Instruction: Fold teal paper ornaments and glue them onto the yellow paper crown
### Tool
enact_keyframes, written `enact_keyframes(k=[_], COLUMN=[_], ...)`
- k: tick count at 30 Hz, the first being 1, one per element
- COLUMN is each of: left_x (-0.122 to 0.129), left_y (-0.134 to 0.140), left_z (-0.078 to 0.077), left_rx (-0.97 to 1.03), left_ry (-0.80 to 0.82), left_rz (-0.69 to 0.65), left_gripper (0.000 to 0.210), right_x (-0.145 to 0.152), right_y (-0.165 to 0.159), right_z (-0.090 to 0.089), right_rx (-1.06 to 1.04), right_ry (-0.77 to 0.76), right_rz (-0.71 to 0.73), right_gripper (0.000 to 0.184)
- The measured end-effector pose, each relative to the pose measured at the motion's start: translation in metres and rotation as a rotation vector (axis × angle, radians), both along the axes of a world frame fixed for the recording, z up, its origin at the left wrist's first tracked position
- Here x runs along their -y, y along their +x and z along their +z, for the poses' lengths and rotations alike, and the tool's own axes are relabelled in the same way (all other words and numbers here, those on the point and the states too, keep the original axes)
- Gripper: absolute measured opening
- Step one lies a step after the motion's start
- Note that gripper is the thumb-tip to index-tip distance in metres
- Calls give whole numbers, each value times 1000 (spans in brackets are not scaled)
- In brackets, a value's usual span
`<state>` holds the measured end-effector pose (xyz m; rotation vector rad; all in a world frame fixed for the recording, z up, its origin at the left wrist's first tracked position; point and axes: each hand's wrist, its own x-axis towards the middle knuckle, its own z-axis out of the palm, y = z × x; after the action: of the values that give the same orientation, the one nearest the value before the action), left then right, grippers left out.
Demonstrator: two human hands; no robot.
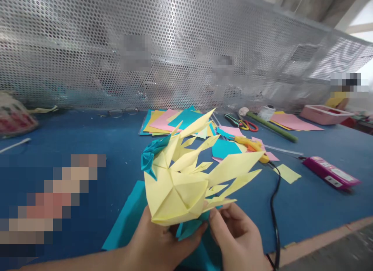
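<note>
Maybe so its thin points (241, 183) don't get squashed, the left hand (159, 242) has its fingers wrapped under the yellow folded paper (177, 191) above the worktop (119, 146), while the right hand's (237, 232) fingers seem to pinch its blue flap (189, 228).

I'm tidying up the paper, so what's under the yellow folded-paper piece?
Left hand, right hand, blue folded paper between them, and a blue sheet below. The yellow piece and hands hide the sheet's middle.
</note>
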<state>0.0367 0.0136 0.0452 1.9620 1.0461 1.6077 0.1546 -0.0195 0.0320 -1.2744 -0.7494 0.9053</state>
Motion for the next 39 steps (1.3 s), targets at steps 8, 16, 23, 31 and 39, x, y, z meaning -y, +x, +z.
enact_keyframes(k=[8,16,23,31,39], left_x=[-1,-2,-1,-3,1], left_y=[0,-2,-4,-5,-6], left_z=[2,2,-1,-4,11], left_rx=[-9,-60,-119,-133,-53], left_ry=[33,17,8,-18,-59], left_rz=[12,-31,-56,-52,-49], left_gripper=[16,17,26,28,25], right_x=[1,1,0,2,2], right_y=[0,4,3,4,-1], right_z=[-1,-7,-10,-9,-4], right_rx=[10,-3,-51,20,40], right_ry=[5,48,57,60,118], right_rz=[-14,40,37,-10,1], right_gripper=[30,29,30,30,30])
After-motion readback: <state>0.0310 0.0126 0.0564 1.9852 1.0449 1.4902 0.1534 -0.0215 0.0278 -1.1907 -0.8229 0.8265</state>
